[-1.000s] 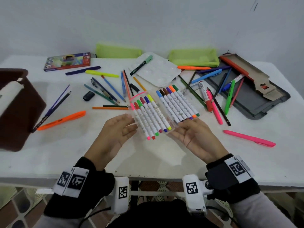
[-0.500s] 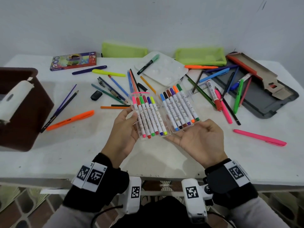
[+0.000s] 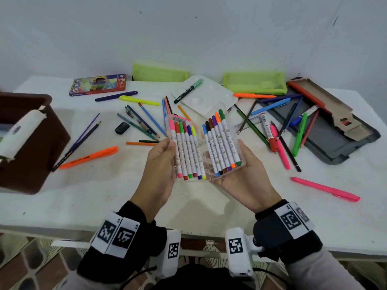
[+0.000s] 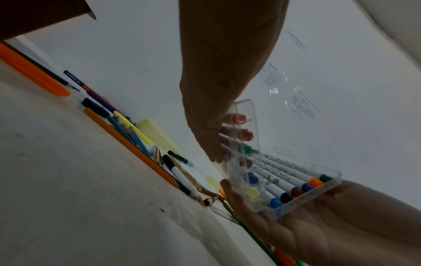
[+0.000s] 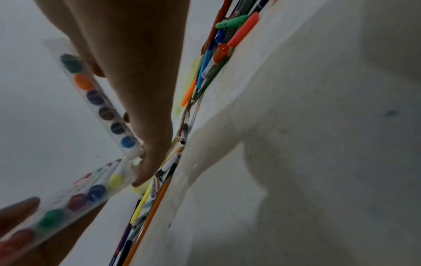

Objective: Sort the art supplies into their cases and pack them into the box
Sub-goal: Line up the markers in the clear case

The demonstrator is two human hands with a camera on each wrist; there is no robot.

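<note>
So both hands are up off the white table (image 3: 104,195) with the clear marker case (image 3: 204,155) between them, opened like a book in a V shape. The left hand (image 3: 158,174) has its half cradled from the side and underneath, fingers fairly straight along the plastic with the thumb against the outer edge, more a support than a squeeze. That half has 6 markers (image 3: 188,151): pink, red, green, dark red, blue, yellow. The right hand (image 3: 245,176) lies palm up under the other half, fingers stretched out beneath it and the thumb up along the right edge. 6 more markers sit there, blue, black, brown, purple, orange, green. From the right wrist view you see the cap ends lined up through the case wall (image 5: 95,97), and a fingertip touching near the hinge.

Everything else is scattered around on the table. An orange pen (image 3: 90,156) lies to the left near a brown box (image 3: 31,143) at the left edge, and a pink pen (image 3: 325,189) off to the right. Further back there's a white paint palette (image 3: 209,99) with a green-capped marker lying across it, 2 lime green pouches (image 3: 254,82) by the wall, a colored pencil box (image 3: 98,84), and a dark grey tray (image 3: 326,139) with pens and a cardboard sleeve on it.
</note>
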